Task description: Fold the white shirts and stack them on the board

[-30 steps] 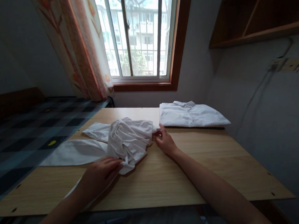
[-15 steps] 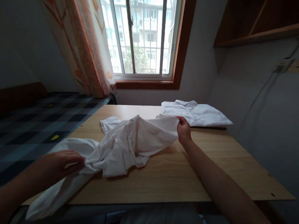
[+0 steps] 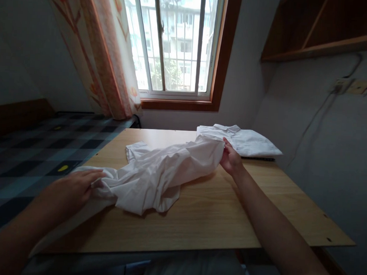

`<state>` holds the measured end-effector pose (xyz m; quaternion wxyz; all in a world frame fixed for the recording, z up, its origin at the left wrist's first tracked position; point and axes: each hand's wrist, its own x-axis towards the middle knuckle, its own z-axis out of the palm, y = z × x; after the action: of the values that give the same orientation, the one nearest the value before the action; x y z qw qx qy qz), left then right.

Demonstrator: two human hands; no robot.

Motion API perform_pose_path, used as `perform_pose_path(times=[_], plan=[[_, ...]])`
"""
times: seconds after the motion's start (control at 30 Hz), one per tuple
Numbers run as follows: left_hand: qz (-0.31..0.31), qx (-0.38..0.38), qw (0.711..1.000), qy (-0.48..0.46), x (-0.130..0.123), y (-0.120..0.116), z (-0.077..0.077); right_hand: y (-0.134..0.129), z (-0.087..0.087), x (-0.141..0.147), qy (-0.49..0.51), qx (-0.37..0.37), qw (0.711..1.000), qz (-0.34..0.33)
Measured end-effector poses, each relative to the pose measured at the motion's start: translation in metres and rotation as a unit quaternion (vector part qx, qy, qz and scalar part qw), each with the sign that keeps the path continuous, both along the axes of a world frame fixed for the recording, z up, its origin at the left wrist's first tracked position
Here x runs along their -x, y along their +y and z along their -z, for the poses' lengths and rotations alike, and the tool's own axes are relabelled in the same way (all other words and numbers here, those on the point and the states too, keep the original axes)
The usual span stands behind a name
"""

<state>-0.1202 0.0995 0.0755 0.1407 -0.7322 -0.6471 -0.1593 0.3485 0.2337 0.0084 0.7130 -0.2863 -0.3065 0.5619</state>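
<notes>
A crumpled white shirt (image 3: 157,173) lies stretched across the wooden tabletop (image 3: 210,221), bunched in its middle. At its left end my left hand (image 3: 79,185) is closed on the cloth, with the fingertips partly hidden in the folds. Some of the fabric hangs past the table's front left edge, below my left forearm. My right hand (image 3: 231,157) pinches the shirt's right end between thumb and fingers, lifting it a little off the wood. A short sleeve-like piece (image 3: 136,151) sticks out on the far side.
Behind my right hand, a folded white shirt (image 3: 247,141) rests on a dark flat thing at the table's back right. A bed with a checked cover (image 3: 19,153) adjoins the left side. Beyond are a curtain (image 3: 104,59) and a window (image 3: 179,47); a shelf (image 3: 326,46) hangs at right.
My left hand has moved left and slightly up, drawing the shirt's left end with it. My right hand has shifted slightly right and turned. The cloth between them is pulled longer and flatter.
</notes>
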Motion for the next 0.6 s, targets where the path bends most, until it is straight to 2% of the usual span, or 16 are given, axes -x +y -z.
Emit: perform_pose_path(times=[0.1,0.17,0.23,0.33,0.4,0.47,0.53,0.6], plan=[[0.091,-0.011,0.996,-0.01,-0.038,-0.01,-0.005,-0.004,0.001,-0.001,-0.092,0.009,0.996,-0.015],[0.151,-0.009,0.988,-0.031,-0.071,-0.016,-0.005,-0.004,0.006,-0.001,-0.194,0.004,0.981,0.006],[0.202,-0.003,0.979,-0.023,-0.104,-0.02,0.004,-0.003,0.013,-0.003,-0.314,-0.022,0.948,0.057],[0.226,0.026,0.974,0.006,-0.142,-0.021,0.03,0.001,0.021,-0.006,-0.455,-0.057,0.879,0.134],[0.219,0.036,0.975,0.014,-0.158,-0.02,0.049,0.002,0.022,-0.007,-0.495,-0.06,0.851,0.163],[0.214,0.037,0.976,0.022,-0.166,-0.018,0.06,0.003,0.021,-0.009,-0.505,-0.06,0.841,0.187],[0.226,0.037,0.973,0.031,-0.167,-0.017,0.06,0.002,0.017,-0.011,-0.506,-0.064,0.833,0.213],[0.252,0.024,0.967,0.031,-0.161,-0.018,0.05,0.001,0.013,-0.013,-0.509,-0.064,0.825,0.237]])
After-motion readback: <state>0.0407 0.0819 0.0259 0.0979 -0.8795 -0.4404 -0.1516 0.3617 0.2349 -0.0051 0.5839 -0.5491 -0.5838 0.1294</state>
